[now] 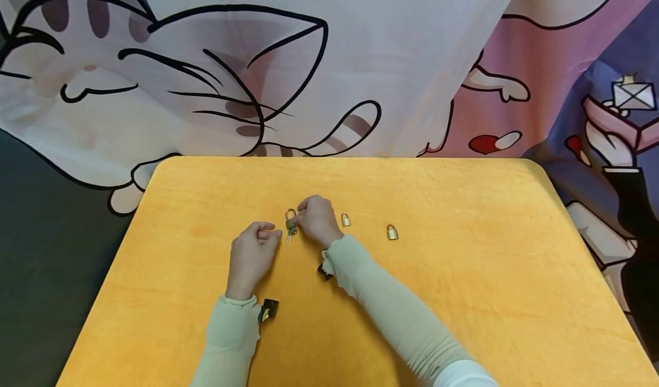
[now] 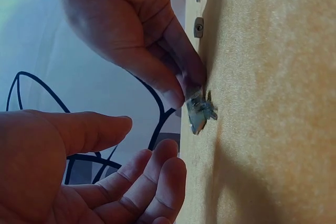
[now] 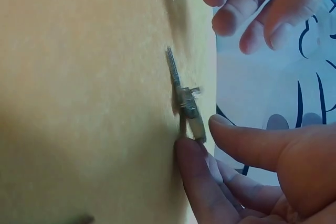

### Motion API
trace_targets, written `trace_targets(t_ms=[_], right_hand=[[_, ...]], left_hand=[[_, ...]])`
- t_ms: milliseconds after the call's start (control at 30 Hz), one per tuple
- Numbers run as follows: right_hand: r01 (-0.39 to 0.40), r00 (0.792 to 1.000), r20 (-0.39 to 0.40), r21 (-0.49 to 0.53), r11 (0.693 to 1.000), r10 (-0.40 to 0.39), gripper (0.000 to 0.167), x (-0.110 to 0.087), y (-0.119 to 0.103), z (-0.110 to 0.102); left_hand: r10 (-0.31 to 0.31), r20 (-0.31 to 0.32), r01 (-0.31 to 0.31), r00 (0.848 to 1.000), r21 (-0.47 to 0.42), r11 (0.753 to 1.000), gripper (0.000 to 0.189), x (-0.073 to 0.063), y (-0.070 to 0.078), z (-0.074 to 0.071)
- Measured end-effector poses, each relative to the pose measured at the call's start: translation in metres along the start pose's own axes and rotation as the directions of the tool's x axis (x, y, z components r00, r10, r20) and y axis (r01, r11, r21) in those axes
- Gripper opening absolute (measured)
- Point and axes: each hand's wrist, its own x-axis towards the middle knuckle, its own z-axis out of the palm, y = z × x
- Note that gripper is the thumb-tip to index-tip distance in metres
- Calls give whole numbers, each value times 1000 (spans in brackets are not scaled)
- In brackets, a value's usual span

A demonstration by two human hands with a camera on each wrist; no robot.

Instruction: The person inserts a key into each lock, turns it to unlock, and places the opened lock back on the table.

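Note:
A small brass padlock point(image 1: 290, 218) with a key point(image 1: 290, 236) hanging from it stands on the orange table point(image 1: 463, 295). My right hand point(image 1: 300, 218) pinches it between thumb and fingertips. In the right wrist view the padlock point(image 3: 190, 109) sits just past my right hand point(image 3: 202, 141), against the tabletop. In the left wrist view my right hand's fingers point(image 2: 173, 77) hold the padlock point(image 2: 195, 113) from above. My left hand point(image 1: 273, 235) hovers close to the left of the lock, fingers loosely curled and holding nothing; its palm point(image 2: 105, 182) faces the lock.
Two more small padlocks point(image 1: 346, 220) point(image 1: 392, 232) lie on the table to the right of my hands, also seen as padlocks point(image 2: 198, 27) in the left wrist view. A cartoon cat curtain point(image 1: 257, 61) hangs behind the table's far edge.

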Motion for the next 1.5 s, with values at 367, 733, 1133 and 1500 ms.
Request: trace_targets(t_ms=[367, 733, 1133, 1500], right_hand=[[40, 998, -45, 4, 999, -39, 22, -1, 11, -25], [18, 999, -35, -56, 998, -20, 26, 1, 31, -44], [35, 995, -77, -308, 951, -61, 26, 0, 37, -47], [55, 996, -47, -353, 934, -76, 28, -3, 36, -44]], left_hand=[[16, 27, -17, 1000, 15, 1000, 27, -2, 4, 9], [120, 85, -123, 989, 28, 992, 17, -11, 19, 32], [170, 137, -202, 976, 270, 941, 24, -22, 35, 57], [208, 100, -230, 973, 396, 889, 58, -30, 40, 73]])
